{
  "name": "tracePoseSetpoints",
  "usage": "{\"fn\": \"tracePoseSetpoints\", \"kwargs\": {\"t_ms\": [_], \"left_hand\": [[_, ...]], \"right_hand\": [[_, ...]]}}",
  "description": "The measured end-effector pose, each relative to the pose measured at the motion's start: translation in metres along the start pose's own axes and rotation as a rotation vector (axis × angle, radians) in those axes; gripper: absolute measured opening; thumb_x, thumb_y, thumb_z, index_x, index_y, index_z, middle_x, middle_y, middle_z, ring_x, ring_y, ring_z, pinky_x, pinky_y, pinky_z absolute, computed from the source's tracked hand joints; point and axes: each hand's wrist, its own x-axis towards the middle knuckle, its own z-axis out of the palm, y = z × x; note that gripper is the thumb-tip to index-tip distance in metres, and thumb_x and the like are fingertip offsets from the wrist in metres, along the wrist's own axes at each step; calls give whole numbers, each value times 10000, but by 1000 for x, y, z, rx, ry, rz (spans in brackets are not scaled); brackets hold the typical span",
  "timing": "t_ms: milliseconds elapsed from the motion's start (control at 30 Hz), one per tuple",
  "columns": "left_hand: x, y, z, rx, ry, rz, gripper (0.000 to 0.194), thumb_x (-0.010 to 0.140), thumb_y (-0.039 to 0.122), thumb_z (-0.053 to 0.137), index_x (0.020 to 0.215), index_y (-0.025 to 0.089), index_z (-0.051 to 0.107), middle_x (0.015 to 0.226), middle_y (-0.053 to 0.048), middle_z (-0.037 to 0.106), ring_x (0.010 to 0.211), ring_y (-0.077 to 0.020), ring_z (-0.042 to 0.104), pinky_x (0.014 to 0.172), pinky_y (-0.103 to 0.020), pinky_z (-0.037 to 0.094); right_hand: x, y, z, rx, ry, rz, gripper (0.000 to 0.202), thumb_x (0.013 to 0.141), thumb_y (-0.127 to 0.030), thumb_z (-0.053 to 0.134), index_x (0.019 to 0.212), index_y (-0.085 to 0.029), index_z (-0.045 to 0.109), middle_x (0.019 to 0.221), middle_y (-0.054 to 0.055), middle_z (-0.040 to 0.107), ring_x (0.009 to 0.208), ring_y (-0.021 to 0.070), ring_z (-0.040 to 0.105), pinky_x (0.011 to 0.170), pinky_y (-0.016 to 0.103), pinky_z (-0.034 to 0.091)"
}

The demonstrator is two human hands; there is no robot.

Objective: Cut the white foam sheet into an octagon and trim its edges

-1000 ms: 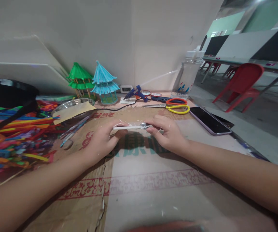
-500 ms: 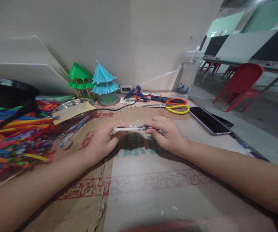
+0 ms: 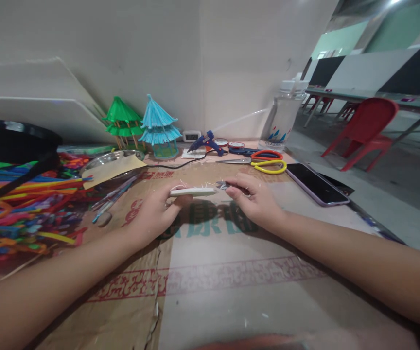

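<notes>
My left hand (image 3: 155, 210) pinches the left end of a thin, flat white piece (image 3: 193, 192), held level above the cardboard with thumb below and fingers above. Thin white slivers stick up along its upper face. Closed in my right hand (image 3: 255, 197) is a small grey metal tool (image 3: 222, 185), its narrow tip pointing left at the right end of the white piece. The rest of the tool is hidden by my fingers, so its kind is unclear. A small gap seems to part tip and piece.
Cardboard (image 3: 130, 272) covers the table under a whitish sheet (image 3: 268, 301). Colourful pipe cleaners (image 3: 20, 209) lie left. Behind stand a green pagoda model (image 3: 121, 115), a blue one (image 3: 159, 119), a glue gun (image 3: 206, 142), scissors (image 3: 268, 162) and a bottle (image 3: 283, 114). A phone (image 3: 317, 183) lies right.
My right hand has drawn slightly right, so the tool's tip has come away from the white piece. The piece has tilted, showing more of its flat side.
</notes>
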Motion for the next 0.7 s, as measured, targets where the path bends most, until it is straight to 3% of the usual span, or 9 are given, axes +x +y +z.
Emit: {"fn": "tracePoseSetpoints", "kwargs": {"t_ms": [233,700], "left_hand": [[0,-1,0,-2,-26,36,171,938,323,523,987,203,634,961,-32,732,900,-206,670,815,-307,511],[-1,-1,-1,35,-77,80,193,949,290,517,1037,215,672,1057,-36,748,968,-216,684,884,-319,512]], "right_hand": [[1,-1,0,-22,-64,-104,268,970,-318,526,1035,-142,717,757,49,646,690,164,565,665,293,441],[2,-2,1,-47,-56,-223,285,986,-291,516,989,-112,737,687,42,612,648,157,534,601,277,398]]}}
